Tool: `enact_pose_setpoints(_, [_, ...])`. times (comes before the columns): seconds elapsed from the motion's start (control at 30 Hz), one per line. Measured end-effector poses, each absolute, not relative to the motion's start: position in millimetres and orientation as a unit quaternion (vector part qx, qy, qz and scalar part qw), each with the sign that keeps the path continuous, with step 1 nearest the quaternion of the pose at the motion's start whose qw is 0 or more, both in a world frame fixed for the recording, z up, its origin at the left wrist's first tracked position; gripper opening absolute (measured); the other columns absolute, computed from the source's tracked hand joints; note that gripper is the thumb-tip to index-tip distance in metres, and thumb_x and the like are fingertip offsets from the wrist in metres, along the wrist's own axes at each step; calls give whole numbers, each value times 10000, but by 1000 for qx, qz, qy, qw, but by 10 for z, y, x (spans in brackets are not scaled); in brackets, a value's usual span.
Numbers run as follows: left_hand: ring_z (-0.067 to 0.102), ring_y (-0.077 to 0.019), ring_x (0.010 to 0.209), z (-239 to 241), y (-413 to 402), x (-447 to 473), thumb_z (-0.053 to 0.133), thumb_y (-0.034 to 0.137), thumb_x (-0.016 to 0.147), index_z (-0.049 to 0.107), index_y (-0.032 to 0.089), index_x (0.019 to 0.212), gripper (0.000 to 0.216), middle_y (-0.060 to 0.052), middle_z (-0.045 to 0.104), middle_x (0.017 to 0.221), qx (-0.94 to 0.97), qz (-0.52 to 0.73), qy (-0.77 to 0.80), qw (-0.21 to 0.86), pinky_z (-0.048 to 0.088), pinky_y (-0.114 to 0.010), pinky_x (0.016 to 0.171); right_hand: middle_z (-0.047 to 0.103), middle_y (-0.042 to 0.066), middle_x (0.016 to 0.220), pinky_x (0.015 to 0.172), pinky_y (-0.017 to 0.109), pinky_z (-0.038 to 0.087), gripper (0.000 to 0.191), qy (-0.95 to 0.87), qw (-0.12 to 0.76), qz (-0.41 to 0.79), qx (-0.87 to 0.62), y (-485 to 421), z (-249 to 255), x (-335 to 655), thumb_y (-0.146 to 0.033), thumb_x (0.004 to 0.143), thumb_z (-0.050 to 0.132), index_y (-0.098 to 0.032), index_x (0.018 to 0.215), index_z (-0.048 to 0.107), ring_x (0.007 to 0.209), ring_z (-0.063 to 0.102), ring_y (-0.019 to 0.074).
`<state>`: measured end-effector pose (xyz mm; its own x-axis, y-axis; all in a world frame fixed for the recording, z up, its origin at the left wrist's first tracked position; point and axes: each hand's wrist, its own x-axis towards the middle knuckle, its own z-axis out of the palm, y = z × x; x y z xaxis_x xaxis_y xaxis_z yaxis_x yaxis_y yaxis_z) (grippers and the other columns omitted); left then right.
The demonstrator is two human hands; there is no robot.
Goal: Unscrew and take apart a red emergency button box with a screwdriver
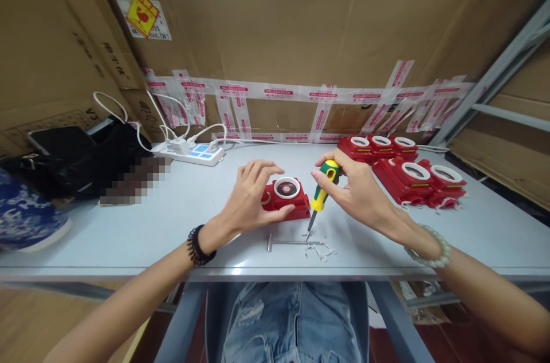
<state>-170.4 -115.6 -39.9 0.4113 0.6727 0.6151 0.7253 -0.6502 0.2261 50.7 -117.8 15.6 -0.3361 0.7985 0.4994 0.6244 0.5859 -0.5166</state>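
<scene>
My right hand (354,185) is closed round a green and yellow screwdriver (320,194). Its shaft points down and its tip is at the small pale pieces (320,251) scattered on the table; I cannot make out what these are. My left hand (253,194) is curved with fingers apart at the left of a red box-like device (296,208) with a white ring round a dark window. The thumb lies along the device's front; whether it presses there I cannot tell. In front of the device lies a thin metal T-shaped tool (287,243), its crossbar to the left.
Several more red devices (401,180) with white rings stand at the right. A white power strip (191,154) with plugged cables lies at the back left. Further left are a black bag (107,151) and a blue-and-white patterned object (30,214). Taped cardboard (279,25) walls the back.
</scene>
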Motion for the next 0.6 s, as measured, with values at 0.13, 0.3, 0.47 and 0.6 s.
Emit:
enact_pose_setpoints(0.13, [586,-186,746,-425,-1448,-1515,538,314,906,648,181,838,185,-40,642,774,-895,-280,-331,104,437,-317,685,559,-23,665,534,221,390,199,-807,392,117,-427,-1179,117,513,-372,860,553,-179,906,545,558,473,93])
enact_pose_setpoints(0.3, [631,-194,711,-514,-1554,-1290,549,277,910,680,128,860,205,-69,660,833,-917,-116,-383,-1,456,-280,573,567,-18,697,533,207,390,184,-805,403,115,-420,-1201,104,489,-347,854,568,-170,907,556,580,483,85])
enact_pose_setpoints(0.47, [637,-193,705,-583,-1483,-1295,561,259,894,669,133,817,183,-67,662,833,-902,-113,-410,-78,478,-287,599,561,-21,693,510,206,376,192,-799,417,122,-415,-1200,88,488,-349,847,578,-165,900,565,576,473,80])
enact_pose_setpoints(0.6, [617,-176,673,-664,-1516,-1354,558,246,882,639,135,833,146,-54,647,793,-887,-153,-418,-122,467,-277,593,544,-31,667,517,212,380,189,-788,439,127,-413,-1165,95,515,-352,842,586,-168,884,573,568,471,78])
